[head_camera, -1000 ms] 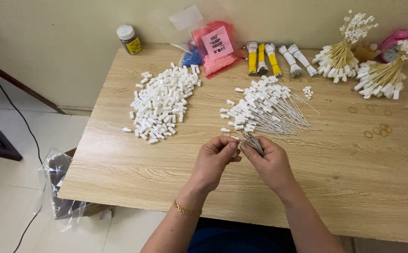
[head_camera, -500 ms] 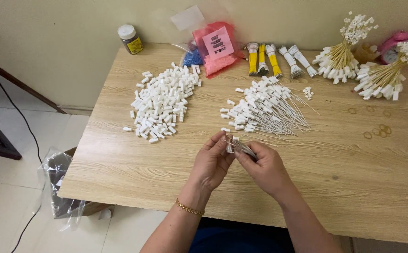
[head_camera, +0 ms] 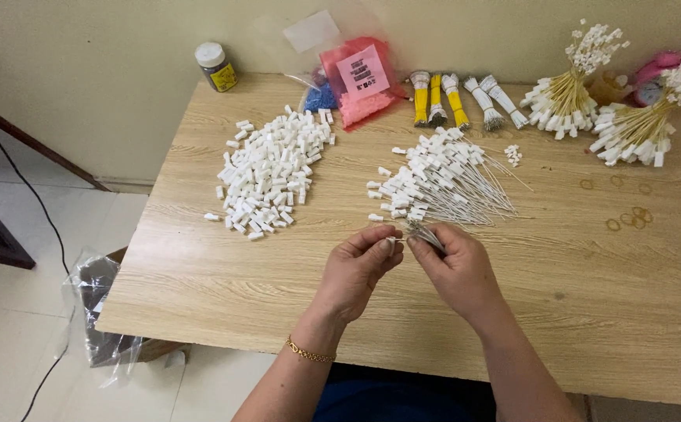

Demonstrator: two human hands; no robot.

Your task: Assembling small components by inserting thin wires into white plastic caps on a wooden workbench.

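Note:
My left hand (head_camera: 358, 268) pinches a small white plastic cap (head_camera: 391, 244) between thumb and fingers. My right hand (head_camera: 459, 270) grips a thin bundle of white wires (head_camera: 426, 234) and brings one wire tip against the cap. Both hands meet just in front of a heap of capped wires (head_camera: 444, 181) on the wooden table (head_camera: 223, 281). A pile of loose white caps (head_camera: 272, 170) lies to the left of the hands.
Bundles of yellow sticks with white caps (head_camera: 583, 98) lie at the back right, with yellow and white tied bundles (head_camera: 454, 98), pink and blue bags (head_camera: 360, 82) and a small jar (head_camera: 217, 66) at the back. Rubber bands (head_camera: 630, 215) lie at the right. A plastic-lined box (head_camera: 98, 312) stands below the table's left edge.
My hands have stayed together near the capped wires, shifting slightly as the fingers work the cap and wire tip. Nothing else on the table has moved.

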